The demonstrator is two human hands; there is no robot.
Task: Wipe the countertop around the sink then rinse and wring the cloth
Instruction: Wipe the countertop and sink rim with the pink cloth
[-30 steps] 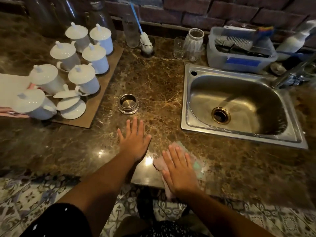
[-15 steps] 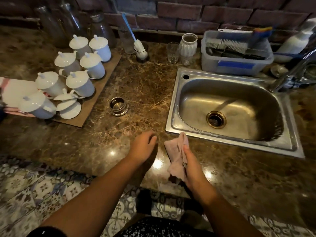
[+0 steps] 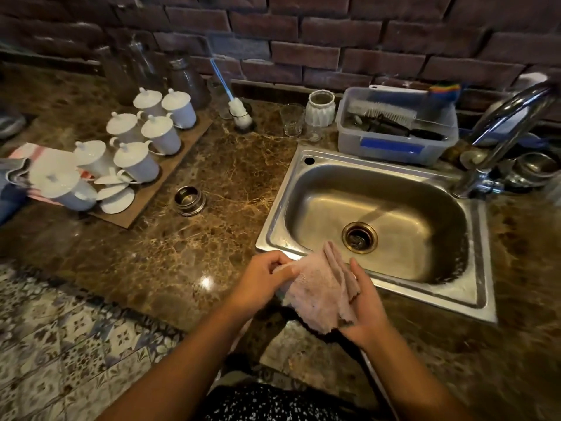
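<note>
A pale pink cloth [image 3: 318, 291] hangs bunched between both hands, lifted off the brown marble countertop [image 3: 194, 253] at the sink's near left corner. My left hand [image 3: 264, 279] pinches the cloth's left edge. My right hand [image 3: 362, 308] cups the cloth from the right and below, fingers pointing up. The steel sink [image 3: 473, 287] lies just beyond, its basin dry-looking with a round drain [image 3: 359, 237]. The chrome tap [image 3: 504, 132] arches over the sink's far right corner; no water runs from it.
Several white lidded cups [image 3: 136, 161] stand on a brown board at the left. A small steel ring [image 3: 189, 200] sits left of the sink. A bottle brush [image 3: 239, 112], glasses and a clear tub of brushes [image 3: 397, 147] line the brick wall. Patterned floor tiles lie below left.
My right hand lifted the cloth off the counter edge and carried it toward the sink. My left hand left the counter and took hold of the cloth's left edge.
</note>
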